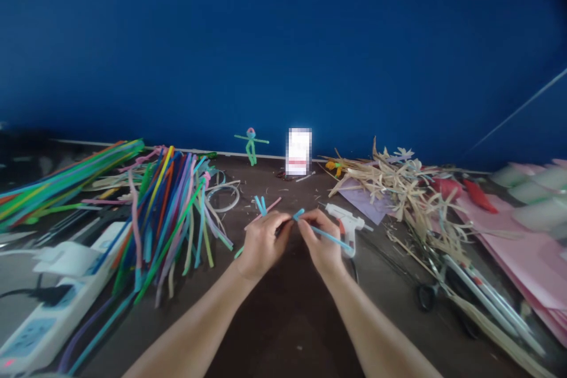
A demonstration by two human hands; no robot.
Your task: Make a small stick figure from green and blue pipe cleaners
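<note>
A light-blue pipe cleaner (333,238) runs through the fingers of my right hand (324,243), which is closed in a pinch on it. Its short end shows above the fingertips, between both hands. My left hand (267,240) pinches at that same end, thumb and forefinger together. Just behind the left hand, short light-blue pieces (261,207) stick up, and a pink pipe cleaner (275,203) lies at a slant; whether the left hand touches them I cannot tell. A white glue gun (348,221) lies just beyond my right hand.
Many coloured pipe cleaners (170,207) and a power strip (66,307) fill the left. A green pipe-cleaner figure (251,146) and a bright, blurred-out panel (299,152) stand at the back. Dried strips (398,180), scissors (427,295) and pink sheets (509,236) are on the right.
</note>
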